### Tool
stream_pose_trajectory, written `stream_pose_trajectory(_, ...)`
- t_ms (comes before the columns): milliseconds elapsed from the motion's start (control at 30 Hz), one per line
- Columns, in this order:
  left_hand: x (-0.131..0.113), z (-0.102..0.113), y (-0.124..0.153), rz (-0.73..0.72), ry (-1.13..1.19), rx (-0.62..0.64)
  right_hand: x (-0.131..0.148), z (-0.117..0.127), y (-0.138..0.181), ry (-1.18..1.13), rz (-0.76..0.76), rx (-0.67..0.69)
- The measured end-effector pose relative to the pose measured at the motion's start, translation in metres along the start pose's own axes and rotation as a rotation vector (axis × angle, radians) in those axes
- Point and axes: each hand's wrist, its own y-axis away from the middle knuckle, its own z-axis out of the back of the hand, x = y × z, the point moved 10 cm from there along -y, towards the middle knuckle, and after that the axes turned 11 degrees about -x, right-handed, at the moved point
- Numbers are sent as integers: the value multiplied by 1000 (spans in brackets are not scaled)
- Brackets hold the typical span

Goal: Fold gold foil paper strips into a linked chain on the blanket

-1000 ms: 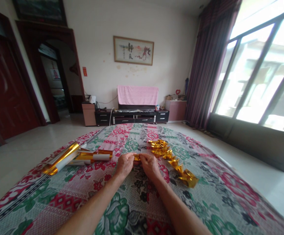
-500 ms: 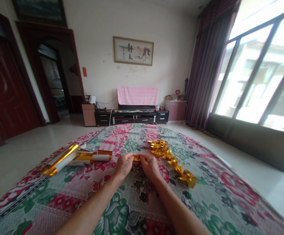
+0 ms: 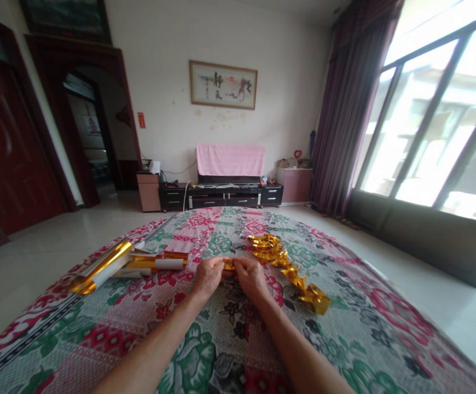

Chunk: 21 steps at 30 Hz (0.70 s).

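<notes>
My left hand (image 3: 209,276) and right hand (image 3: 251,278) both pinch 1 gold foil strip (image 3: 230,265) close together, likely to keep its crease tight; its folded chain (image 3: 288,268) trails right.

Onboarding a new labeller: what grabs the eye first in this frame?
The left hand and right hand pinch a small gold foil piece between them at the middle of the floral cloth. A crinkled string of folded gold foil runs along the cloth just right of the right hand, and gold foil sheets lie at its left side.
</notes>
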Motion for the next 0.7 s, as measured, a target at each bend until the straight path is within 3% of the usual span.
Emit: stream_pose_trajectory(700, -10, 0, 4, -30, -28, 1, 8, 4, 0, 44, 49, -19)
